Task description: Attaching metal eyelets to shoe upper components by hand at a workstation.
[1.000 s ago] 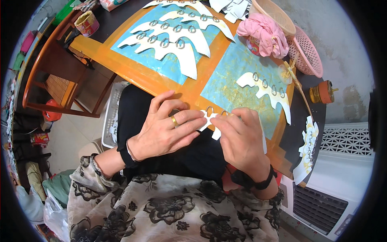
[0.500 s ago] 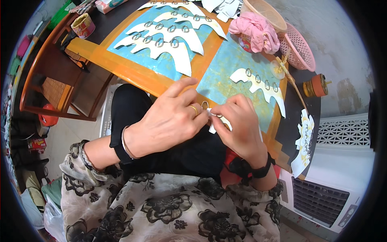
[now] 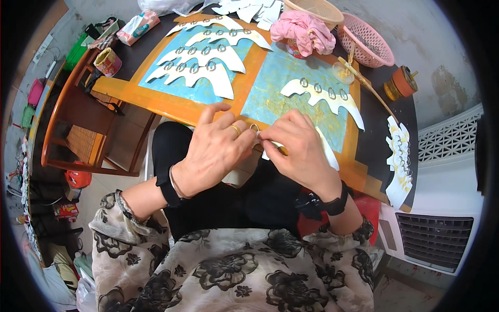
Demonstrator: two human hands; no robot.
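Fig.: head view, both hands at near edge of the orange-framed wooden table w/ blue painted panels [image 3: 171, 104]. The left hand [image 3: 215, 151] and right hand [image 3: 299, 151] met fingertip to fingertip over a small thin wire ring [image 3: 253, 127], pinched against the edge of a flat white scalloped cut-out sheet [image 3: 327, 153] that lay mostly hidden under the right hand. Left hand: thumb and forefinger closed on the ring, other fingers loosely spread, gold band on one finger. Right hand: fingers curled narrow, nipping the sheet's edge just beside the ring; exact contact hidden by the knuckles.

Handling (judgement): sheet looked light, thin, semi-stiff, prob. card or foam; likely to crease or tear at the scalloped tips, so best held near the edge next to the ring, not by a tip. Ring looked tiny, springy, slippery; fingertip pinch only.

Surroundings: finished white scalloped pieces w/ rows of rings [image 3: 200, 65] lay on the far left panel, one more [image 3: 322, 96] on the right panel. A pink plastic basket [image 3: 364, 41] and a pink crumpled cloth [image 3: 304, 28] stood at the far edge; a stack of white cut-outs [image 3: 399, 161] at the right rim. A wooden chair [image 3: 78, 125] stood left of the table.
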